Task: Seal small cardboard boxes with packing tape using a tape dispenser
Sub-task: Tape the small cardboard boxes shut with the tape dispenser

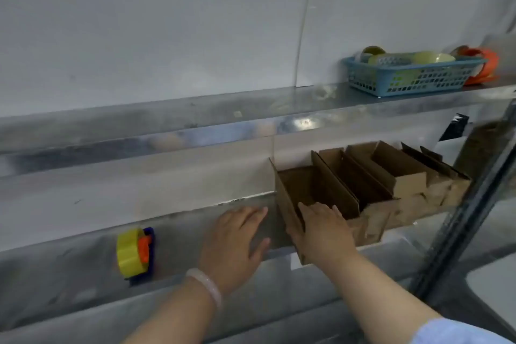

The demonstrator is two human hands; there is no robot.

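A row of open small cardboard boxes [371, 176] stands on a steel worktop [69, 288] at the right. My right hand [324, 229] rests on the nearest box [296, 193], fingers straight over its front rim. My left hand [237, 243] hovers flat just left of that box, fingers spread, holding nothing. A tape dispenser [135, 253] with a yellow tape roll, orange hub and blue body stands on the worktop to the far left, apart from both hands.
A steel shelf [167, 112] runs above the worktop. On it at the right sits a blue plastic basket [413, 77] with several tape rolls, and an orange dispenser [485, 64] beside it. A dark metal post [469, 204] rises at the right edge.
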